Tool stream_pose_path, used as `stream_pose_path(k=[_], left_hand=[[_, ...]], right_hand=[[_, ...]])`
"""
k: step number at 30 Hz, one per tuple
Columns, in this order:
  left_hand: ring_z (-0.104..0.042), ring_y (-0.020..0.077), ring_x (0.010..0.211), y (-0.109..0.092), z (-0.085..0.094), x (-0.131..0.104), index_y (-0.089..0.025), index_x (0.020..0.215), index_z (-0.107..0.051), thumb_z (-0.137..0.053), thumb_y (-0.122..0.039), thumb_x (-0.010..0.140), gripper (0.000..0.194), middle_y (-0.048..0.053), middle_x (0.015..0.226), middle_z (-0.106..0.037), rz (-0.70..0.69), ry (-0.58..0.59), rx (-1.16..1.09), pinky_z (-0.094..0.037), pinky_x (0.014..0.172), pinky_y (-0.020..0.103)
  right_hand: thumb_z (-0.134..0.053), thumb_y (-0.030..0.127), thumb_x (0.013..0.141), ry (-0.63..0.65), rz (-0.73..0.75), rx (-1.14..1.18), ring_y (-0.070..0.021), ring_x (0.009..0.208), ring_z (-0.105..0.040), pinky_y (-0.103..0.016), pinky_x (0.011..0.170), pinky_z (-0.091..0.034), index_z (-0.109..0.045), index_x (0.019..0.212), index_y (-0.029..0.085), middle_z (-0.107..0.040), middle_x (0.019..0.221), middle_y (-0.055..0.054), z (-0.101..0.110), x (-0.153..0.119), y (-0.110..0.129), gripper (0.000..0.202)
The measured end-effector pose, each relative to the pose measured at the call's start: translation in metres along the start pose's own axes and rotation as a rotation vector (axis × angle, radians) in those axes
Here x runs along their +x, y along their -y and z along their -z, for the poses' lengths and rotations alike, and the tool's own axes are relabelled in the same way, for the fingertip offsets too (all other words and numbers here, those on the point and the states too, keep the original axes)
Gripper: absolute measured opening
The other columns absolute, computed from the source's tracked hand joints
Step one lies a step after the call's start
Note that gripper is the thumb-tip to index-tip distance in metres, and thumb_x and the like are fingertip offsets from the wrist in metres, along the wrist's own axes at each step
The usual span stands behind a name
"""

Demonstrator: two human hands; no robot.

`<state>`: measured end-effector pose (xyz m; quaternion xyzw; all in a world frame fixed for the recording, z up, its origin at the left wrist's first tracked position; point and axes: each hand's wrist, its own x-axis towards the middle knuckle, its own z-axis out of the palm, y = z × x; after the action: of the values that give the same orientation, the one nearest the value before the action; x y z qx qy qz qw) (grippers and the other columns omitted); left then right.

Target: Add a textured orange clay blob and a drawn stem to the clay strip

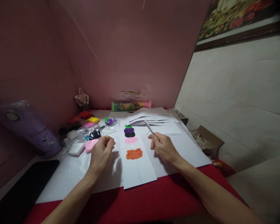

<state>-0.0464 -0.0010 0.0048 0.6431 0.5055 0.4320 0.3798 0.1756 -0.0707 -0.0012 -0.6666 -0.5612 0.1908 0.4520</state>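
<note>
A white paper strip (143, 172) lies between my hands, bearing a column of coloured patches: green, purple, black, pink, white and a ridged orange patch (134, 154) nearest me. My right hand (162, 146) is closed round a thin pen-like tool (149, 127) to the right of the strip, its far end pointing up and left. A bit of orange shows by its fingertips. My left hand (104, 152) is raised left of the strip with fingers pinched together; what they hold, if anything, is too small to make out. Beside it lies a pink clay pack (91, 145).
Bagged clay packs, white (77, 148), black and yellow, cluster at the left. A purple bottle (35, 130) and a black flat object (30, 186) stand and lie further left. Cut paper sheets (154, 116) are behind; an open cardboard box (208, 140) is at the right.
</note>
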Motion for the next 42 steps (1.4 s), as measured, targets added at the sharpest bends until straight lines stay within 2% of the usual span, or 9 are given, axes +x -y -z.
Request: stream_pose_path(k=[4, 8, 14, 21, 24, 34, 37, 40, 42], left_hand=[[-0.063, 0.0209, 0.081, 0.005, 0.0, 0.005, -0.011, 0.108, -0.05, -0.056, -0.039, 0.074, 0.044, 0.014, 0.102, -0.061, 0.176, 0.124, -0.043, -0.052, 0.054, 0.029], [-0.063, 0.0229, 0.088, 0.005, -0.004, 0.001, -0.011, 0.104, -0.057, -0.054, -0.034, 0.076, 0.037, 0.014, 0.102, -0.064, -0.019, 0.131, 0.108, -0.053, 0.069, 0.037], [-0.063, 0.0199, 0.083, -0.002, -0.006, -0.008, -0.014, 0.099, -0.062, -0.049, -0.029, 0.081, 0.027, 0.009, 0.097, -0.068, -0.217, 0.109, 0.318, -0.051, 0.066, 0.032], [-0.06, 0.0224, 0.092, 0.009, -0.01, -0.007, -0.017, 0.096, -0.064, -0.047, -0.026, 0.082, 0.023, 0.008, 0.1, -0.066, -0.35, 0.118, 0.404, -0.051, 0.072, 0.035], [-0.058, 0.0234, 0.095, 0.013, -0.011, -0.006, -0.017, 0.093, -0.063, -0.047, -0.024, 0.082, 0.021, 0.008, 0.099, -0.066, -0.368, 0.14, 0.404, -0.049, 0.078, 0.038], [-0.057, 0.0236, 0.093, 0.015, -0.009, -0.007, -0.019, 0.092, -0.062, -0.046, -0.021, 0.081, 0.019, 0.007, 0.097, -0.066, -0.41, 0.129, 0.479, -0.046, 0.081, 0.04], [-0.056, 0.0234, 0.092, 0.014, -0.01, -0.008, -0.019, 0.09, -0.062, -0.046, -0.02, 0.081, 0.018, 0.007, 0.096, -0.065, -0.417, 0.129, 0.491, -0.045, 0.081, 0.039], [-0.055, 0.0232, 0.092, 0.012, -0.011, -0.01, -0.019, 0.089, -0.062, -0.046, -0.018, 0.082, 0.018, 0.007, 0.095, -0.065, -0.418, 0.153, 0.518, -0.044, 0.081, 0.039], [-0.055, 0.023, 0.09, 0.011, -0.011, -0.011, -0.019, 0.088, -0.062, -0.046, -0.017, 0.082, 0.018, 0.007, 0.094, -0.065, -0.415, 0.166, 0.535, -0.044, 0.079, 0.038]], right_hand=[[-0.036, 0.03, 0.092, -0.003, 0.144, -0.144, -0.0121, 0.053, -0.055, -0.026, 0.054, -0.043, -0.059, 0.071, 0.017, -0.061, 0.066, -0.003, -0.01, -0.01, 0.005, 0.033], [-0.039, 0.03, 0.091, -0.117, 0.275, -0.245, -0.0161, 0.072, -0.057, -0.029, 0.066, -0.042, -0.062, 0.073, 0.02, -0.062, 0.075, -0.004, -0.009, -0.013, 0.009, 0.031], [-0.039, 0.034, 0.092, -0.037, 0.063, -0.174, -0.0142, 0.049, -0.052, -0.027, 0.053, -0.037, -0.064, 0.073, 0.02, -0.054, 0.048, 0.001, -0.001, -0.006, 0.007, 0.034], [-0.046, 0.033, 0.086, -0.214, -0.111, -0.502, -0.0205, 0.071, -0.062, -0.027, 0.055, -0.033, -0.071, 0.086, 0.024, -0.071, 0.077, -0.005, 0.027, 0.012, 0.006, 0.027], [-0.047, 0.026, 0.083, -0.252, -0.144, -0.647, -0.0214, 0.07, -0.062, -0.027, 0.052, -0.03, -0.073, 0.083, 0.023, -0.072, 0.079, -0.007, 0.036, 0.019, 0.007, 0.026], [-0.046, 0.014, 0.082, 0.025, 0.033, -0.833, -0.02, 0.066, -0.063, -0.028, 0.054, -0.033, -0.07, 0.077, 0.017, -0.071, 0.074, -0.01, -0.007, 0.018, 0.018, 0.025], [-0.05, 0.016, 0.082, 0.051, 0.067, -0.874, -0.0221, 0.067, -0.063, -0.029, 0.055, -0.036, -0.069, 0.068, 0.015, -0.069, 0.074, -0.013, -0.001, 0.027, 0.018, 0.024], [-0.046, 0.011, 0.083, 0.045, 0.132, -0.898, -0.0233, 0.075, -0.062, -0.031, 0.061, -0.039, -0.068, 0.075, 0.014, -0.068, 0.087, -0.017, 0.012, 0.047, 0.014, 0.024], [-0.053, 0.007, 0.078, 0.126, 0.223, -0.885, -0.022, 0.08, -0.062, -0.03, 0.066, -0.041, -0.068, 0.077, 0.016, -0.067, 0.092, -0.014, 0.018, 0.062, 0.008, 0.017]])
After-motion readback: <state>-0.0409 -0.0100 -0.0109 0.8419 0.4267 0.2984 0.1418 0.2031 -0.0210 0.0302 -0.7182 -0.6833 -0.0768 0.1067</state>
